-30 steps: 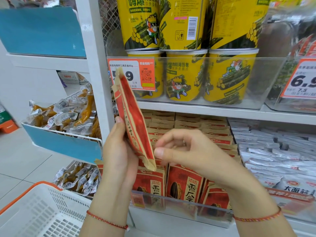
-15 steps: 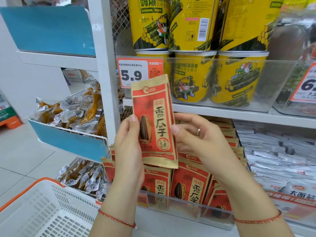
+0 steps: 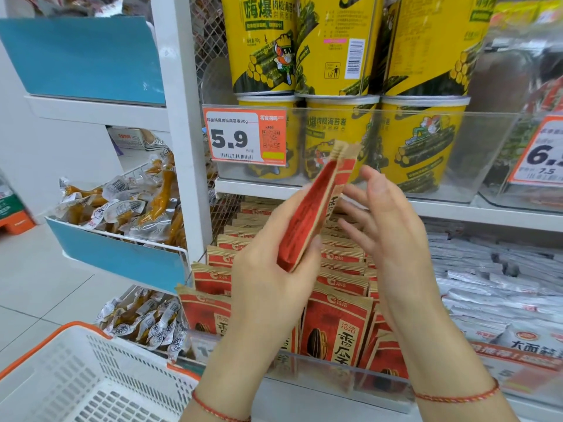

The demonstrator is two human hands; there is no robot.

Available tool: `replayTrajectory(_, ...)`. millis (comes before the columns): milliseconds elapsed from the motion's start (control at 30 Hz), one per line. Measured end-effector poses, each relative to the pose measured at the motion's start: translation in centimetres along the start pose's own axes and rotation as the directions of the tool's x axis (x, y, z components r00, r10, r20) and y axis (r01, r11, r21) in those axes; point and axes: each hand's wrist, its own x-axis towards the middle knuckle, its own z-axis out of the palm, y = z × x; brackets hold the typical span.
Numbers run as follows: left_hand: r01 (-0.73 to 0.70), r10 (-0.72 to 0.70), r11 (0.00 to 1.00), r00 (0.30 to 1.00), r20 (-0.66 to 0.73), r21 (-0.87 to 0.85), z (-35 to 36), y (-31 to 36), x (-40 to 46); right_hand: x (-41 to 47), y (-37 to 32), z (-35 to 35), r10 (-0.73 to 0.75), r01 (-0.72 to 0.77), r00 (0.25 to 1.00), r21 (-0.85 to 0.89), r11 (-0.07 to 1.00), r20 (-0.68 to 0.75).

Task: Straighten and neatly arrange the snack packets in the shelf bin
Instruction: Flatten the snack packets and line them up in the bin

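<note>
The left hand [image 3: 268, 269] is gripping a flat red and kraft-brown snack packet [image 3: 310, 214] by its lower end, fingers and thumb curling around its edges, and is holding it tilted, its top leaning up and to the right, in front of the shelf. The packet is showing mostly its red side, turned nearly edge-on to the camera. The right hand [image 3: 387, 226] is hovering just beside the packet on its right with fingers straight and relaxed, spread a little; whether the fingertips are actually touching the packet cannot be told. Below both hands, the clear plastic shelf bin [image 3: 332, 365] is sitting on the lower shelf, holding rows of matching red and brown sunflower-seed packets [image 3: 338, 327] standing upright, one behind the other, with a few at the right front leaning sideways. On the shelf above, tall yellow cylindrical snack tubs [image 3: 335, 138] are standing stacked behind a clear bin front that is carrying an orange and white price tag [image 3: 243, 137] reading 5.9. To the right of the seed packets, silvery white foil sachets [image 3: 493, 275] are lying in a heap. At the left, clear-wrapped brown snacks [image 3: 128, 208] are lying in a wire basket with a blue front panel [image 3: 122, 260]. At bottom left, a white plastic shopping basket with an orange rim [image 3: 91, 382] is sitting close to the camera. A thin red string bracelet is circling each wrist.
</note>
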Motion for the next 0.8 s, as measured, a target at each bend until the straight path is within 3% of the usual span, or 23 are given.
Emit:
replayTrajectory(167,-0.084,0.071,0.973,0.995,0.068,0.213,-0.2,-1.2,-0.3,0.1,0.5,0.1,0.006,-0.006,0.999,-0.007,1.0,0.037)
replayTrajectory(600,-0.181,0.156,0.952,0.98,0.12,0.245,-0.2,-1.4,-0.3,0.3,0.6,0.0,0.008,-0.007,1.0,0.022,1.0,-0.027)
replayTrajectory(800,-0.163,0.14,0.964,0.982,0.124,0.209,-0.6,-1.5,-0.2,0.3,0.6,0.0,0.0,0.001,1.0,0.023,1.0,-0.009)
